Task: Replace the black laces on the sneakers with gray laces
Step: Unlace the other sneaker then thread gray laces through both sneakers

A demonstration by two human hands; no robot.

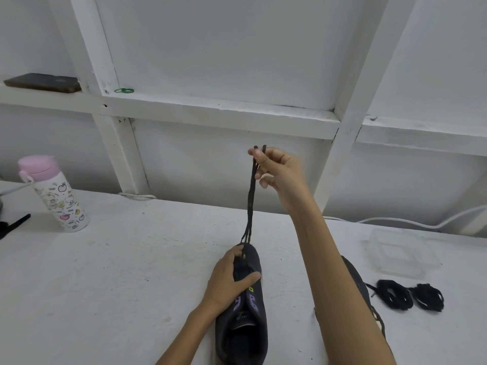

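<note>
Dark sneaker (245, 335) closest to me, low centre on the white surface (131, 285), heel toward me, toe pointing away; purple and yellow-green eyelet tabs show along the throat. Left hand (229, 281) holds it down from the left side: fingers curled over the front of the lacing area, thumb laid across the tongue. Right hand (279, 169) raised well above the shoe, thumb and forefinger pinching both ends of the black lace (250, 201), the two tips poking out just above the pinch, remaining fingers loosely curled. Lace runs taut from that pinch straight down to the eyelets nearest the toe, just beside my left fingertips; the upper eyelets show no lace. Second sneaker (355, 280) lies to the right, mostly hidden behind my right forearm, with a loose lace end trailing near it. Right of that, two coiled lace bundles (394, 293), dark, touching one another; cannot tell their exact colour. Clear plastic container (400, 254) sits just beyond them. Far left: white bottle (58, 196) with pink lid and fruit print, upright. White cable (395, 221) runs along the wall's foot. Wall ledge above carries a dark phone (43, 83) and green rubber bands (124, 90).
</note>
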